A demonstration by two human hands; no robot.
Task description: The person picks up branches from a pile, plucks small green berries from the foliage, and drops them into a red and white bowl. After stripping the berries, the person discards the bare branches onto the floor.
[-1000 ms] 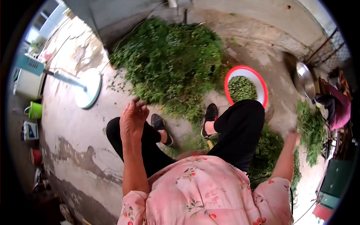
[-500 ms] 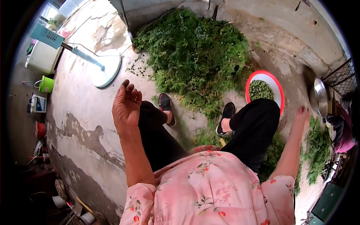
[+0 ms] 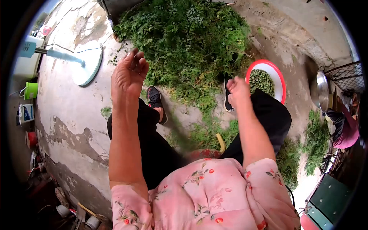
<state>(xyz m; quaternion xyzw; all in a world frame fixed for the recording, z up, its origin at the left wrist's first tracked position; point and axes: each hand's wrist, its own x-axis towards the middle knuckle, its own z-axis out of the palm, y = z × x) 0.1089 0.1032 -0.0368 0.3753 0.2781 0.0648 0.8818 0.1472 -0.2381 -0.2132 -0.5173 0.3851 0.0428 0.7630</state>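
Note:
My left hand (image 3: pixel 129 76) is raised at the left edge of the leafy pile, its palm turned partly toward me. Its fingers are loosely bent and nothing shows in them. My right hand (image 3: pixel 238 91) hovers above my right knee, just left of a red-rimmed white basin (image 3: pixel 282 78). Its fingers are a little curled and apart, with no object visible in them. Small round green pods or cones (image 3: pixel 262 82) lie in the basin. Beyond my feet spreads a large pile of cut evergreen branches (image 3: pixel 184 42), with pale bluish clusters among the foliage.
A pale blue fan stand (image 3: pixel 88 65) is on the left, its cord on the ground. A green bucket (image 3: pixel 31 91) stands farther left. On the right are a metal bowl (image 3: pixel 322 92) and stripped branches (image 3: pixel 316 132). A yellow curved handle (image 3: pixel 220 142) is between my legs.
My right hand has swung in from the far right to beside the basin. My left hand has risen slightly and stays empty. The whole view has shifted a little.

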